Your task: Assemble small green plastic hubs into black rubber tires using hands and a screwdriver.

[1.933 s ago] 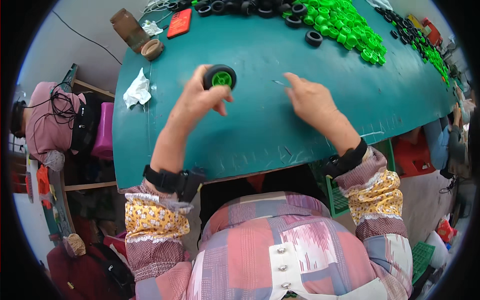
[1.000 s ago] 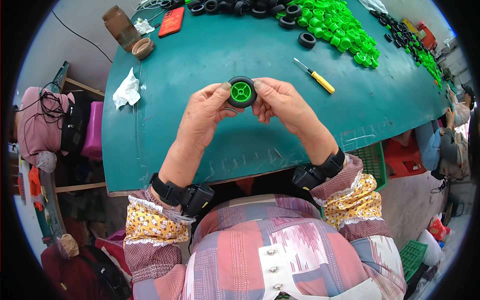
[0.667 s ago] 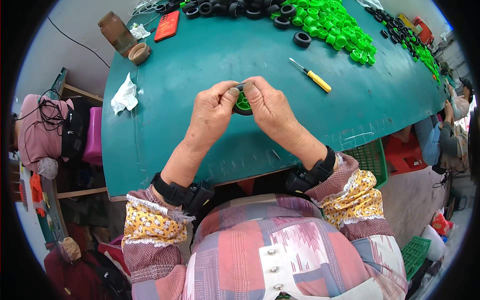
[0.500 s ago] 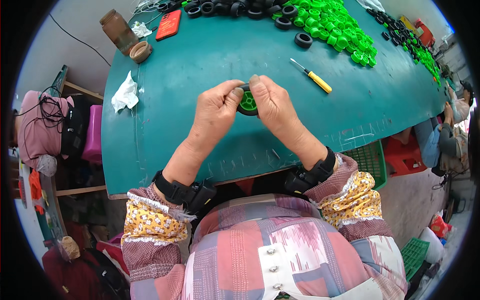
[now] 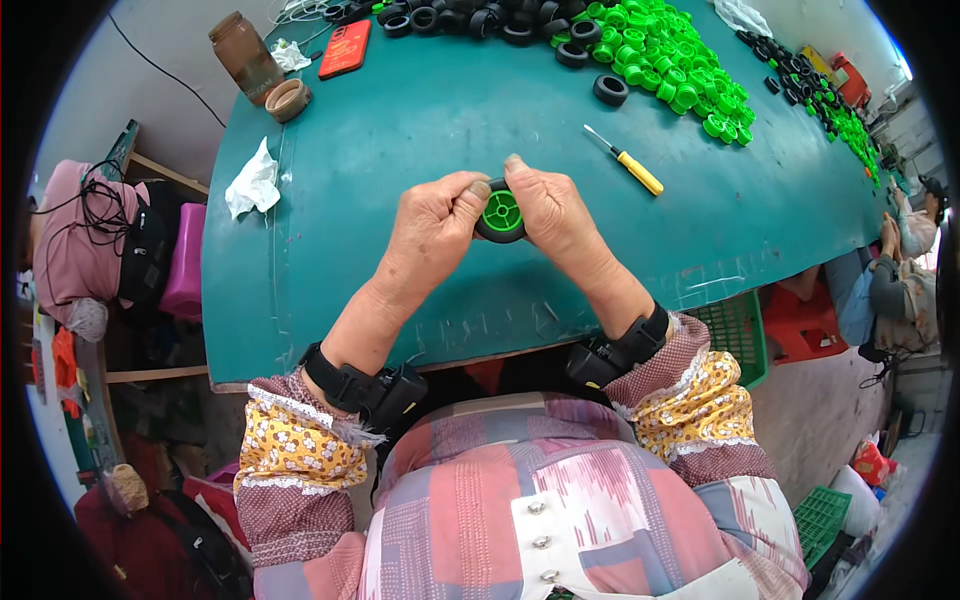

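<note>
Between my two hands is a small toy wheel (image 5: 503,211), a green spoked hub inside a black tyre. My left hand (image 5: 436,222) is closed on its left side, thumb pressed at the upper rim. My right hand (image 5: 553,207) grips the right side, its thumb pointing up along the tyre's edge. The wheel's spoked face shows; the fingers behind it are hidden. Beyond my right hand lies a screwdriver (image 5: 638,172) with a yellow handle. Farther off is a heap of green hubs (image 5: 680,65), with a loose black tyre (image 5: 610,90) in front of it.
Black tyres (image 5: 480,20) are piled at the green table's (image 5: 350,290) far edge. At far left stand a brown jar (image 5: 245,60), its lid (image 5: 288,100), a red phone (image 5: 345,48) and crumpled tissue (image 5: 254,182). More parts and another person (image 5: 905,235) are at right. A green crate (image 5: 735,335) sits below the edge.
The wheel has tilted so that more of its spoked face shows, and it sits slightly lower. My right thumb has shifted a little off the hub. Both hands keep their grip.
</note>
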The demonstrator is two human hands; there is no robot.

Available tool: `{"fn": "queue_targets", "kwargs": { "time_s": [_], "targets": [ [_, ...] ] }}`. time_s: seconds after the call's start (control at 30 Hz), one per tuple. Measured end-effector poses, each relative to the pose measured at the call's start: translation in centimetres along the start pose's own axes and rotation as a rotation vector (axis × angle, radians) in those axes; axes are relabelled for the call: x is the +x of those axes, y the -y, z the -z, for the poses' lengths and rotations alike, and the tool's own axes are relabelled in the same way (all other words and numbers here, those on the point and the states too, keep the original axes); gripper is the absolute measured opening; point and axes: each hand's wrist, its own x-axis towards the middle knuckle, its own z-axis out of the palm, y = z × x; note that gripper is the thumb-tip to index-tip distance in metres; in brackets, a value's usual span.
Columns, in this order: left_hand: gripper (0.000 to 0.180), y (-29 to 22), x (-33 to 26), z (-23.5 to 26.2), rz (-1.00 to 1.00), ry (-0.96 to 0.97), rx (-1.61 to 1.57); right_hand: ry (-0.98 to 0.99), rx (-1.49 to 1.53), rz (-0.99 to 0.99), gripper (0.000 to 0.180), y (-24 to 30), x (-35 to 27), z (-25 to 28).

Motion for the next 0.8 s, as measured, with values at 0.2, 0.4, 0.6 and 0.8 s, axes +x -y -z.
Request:
{"fn": "queue_targets", "kwargs": {
  "time_s": [0.2, 0.4, 0.6, 0.8],
  "targets": [
    [0.026, 0.5, -0.1, -0.1, 0.179, 0.001, -0.197, 0.212, 0.148, -0.261, 0.039, 0.5, -0.1, 0.9],
    [0.028, 0.3, 0.3, 0.5, 0.286, -0.013, -0.543, 0.18, -0.373, 0.202, 0.059, 0.5, -0.7, 0.7],
    [0.035, -0.7, 0.1, 0.6, 0.318, 0.203, -0.648, 0.093, -0.447, 0.288, 0.056, 2.6, -1.1, 0.3],
    [0.042, 0.0, 0.0, 0.9, 0.232, 0.151, -0.448, 0.004, -0.55, 0.56, 0.05, 1.8, -0.7, -0.8]
  ]
}}
